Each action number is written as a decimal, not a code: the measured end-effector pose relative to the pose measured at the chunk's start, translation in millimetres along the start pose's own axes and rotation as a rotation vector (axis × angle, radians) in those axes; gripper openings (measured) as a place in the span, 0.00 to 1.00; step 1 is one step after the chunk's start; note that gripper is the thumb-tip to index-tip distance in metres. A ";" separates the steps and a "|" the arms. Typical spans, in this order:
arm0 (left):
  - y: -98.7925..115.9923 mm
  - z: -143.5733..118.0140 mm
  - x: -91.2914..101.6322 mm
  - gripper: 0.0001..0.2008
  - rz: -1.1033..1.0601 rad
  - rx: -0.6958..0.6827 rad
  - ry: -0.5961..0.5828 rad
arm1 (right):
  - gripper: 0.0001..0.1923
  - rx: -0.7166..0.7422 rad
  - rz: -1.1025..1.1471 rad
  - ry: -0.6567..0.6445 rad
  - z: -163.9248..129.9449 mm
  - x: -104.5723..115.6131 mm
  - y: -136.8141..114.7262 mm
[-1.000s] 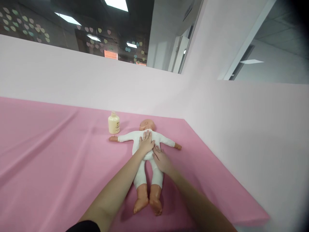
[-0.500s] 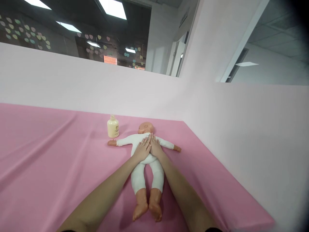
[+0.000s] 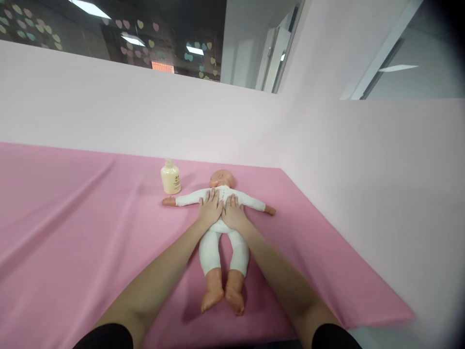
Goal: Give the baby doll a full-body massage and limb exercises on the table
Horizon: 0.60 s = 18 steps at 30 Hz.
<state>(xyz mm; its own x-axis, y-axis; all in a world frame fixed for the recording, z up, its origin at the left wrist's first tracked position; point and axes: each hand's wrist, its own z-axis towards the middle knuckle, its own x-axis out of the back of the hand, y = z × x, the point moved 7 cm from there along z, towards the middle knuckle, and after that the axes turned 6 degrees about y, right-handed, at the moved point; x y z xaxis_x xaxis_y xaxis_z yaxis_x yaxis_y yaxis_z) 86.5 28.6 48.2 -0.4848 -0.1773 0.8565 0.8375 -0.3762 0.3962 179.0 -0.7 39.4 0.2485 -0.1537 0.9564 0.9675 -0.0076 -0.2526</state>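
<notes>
So there's a baby doll (image 3: 220,227) lying on its back near the middle of a pink tabletop (image 3: 109,232), arms stretched wide, head toward the wall and turned sideways so you can see an ear. It's in a white outfit, with bare hands and feet. Both of the person's hands are on its torso, palms down and side by side: left hand (image 3: 210,209) on one side, right hand (image 3: 234,213) on the other. Fingers on both are stretched out and slightly spread, not pinching anything. Just beyond the doll's outstretched arm on the left there's a cream-colored bottle (image 3: 171,179) standing upright. Black sleeves (image 3: 109,337) show at the bottom. Behind it all is a white wall (image 3: 145,118), plus a window (image 3: 174,29) with pastel heart stickers (image 3: 140,24).
</notes>
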 end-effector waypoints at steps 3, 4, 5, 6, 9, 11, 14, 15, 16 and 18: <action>2.4 -1.5 -1.4 0.29 0.027 -0.042 -0.004 | 0.34 0.102 0.031 -0.016 3.9 1.9 0.7; 4.0 -2.3 -2.1 0.28 0.039 -0.063 -0.003 | 0.34 0.153 0.050 -0.027 6.0 2.0 2.4; 5.7 -3.0 -2.7 0.28 0.049 -0.086 0.000 | 0.34 0.200 0.074 -0.027 8.5 2.4 5.3; 7.6 -3.7 -3.5 0.28 0.056 -0.111 0.002 | 0.34 0.249 0.109 -0.028 11.0 2.3 8.5; 13.9 -6.1 -6.7 0.28 0.057 -0.204 -0.010 | 0.33 0.303 0.250 -0.004 19.5 0.3 22.4; 18.5 -8.1 -8.9 0.27 0.042 -0.268 -0.036 | 0.32 0.244 0.308 0.034 25.9 -3.0 33.5; 21.8 -10.7 -8.9 0.27 -0.001 -0.289 -0.052 | 0.35 0.131 0.302 0.064 32.0 -9.8 43.3; 21.9 -11.2 -7.7 0.27 -0.018 -0.276 -0.044 | 0.35 0.104 0.285 0.061 32.6 -11.8 44.0; 21.9 -11.7 -6.2 0.27 -0.032 -0.260 -0.031 | 0.36 0.081 0.264 0.055 32.3 -13.2 43.6; 21.7 -12.6 -3.4 0.27 -0.052 -0.230 -0.005 | 0.36 0.044 0.219 0.049 29.5 -13.6 40.5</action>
<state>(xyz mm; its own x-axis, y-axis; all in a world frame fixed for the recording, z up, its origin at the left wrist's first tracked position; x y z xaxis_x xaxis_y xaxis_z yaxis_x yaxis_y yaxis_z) 103.1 9.6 49.7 -0.5244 -0.1480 0.8385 0.7315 -0.5823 0.3547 216.2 30.1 20.5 0.4511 -0.1946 0.8710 0.8922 0.0741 -0.4455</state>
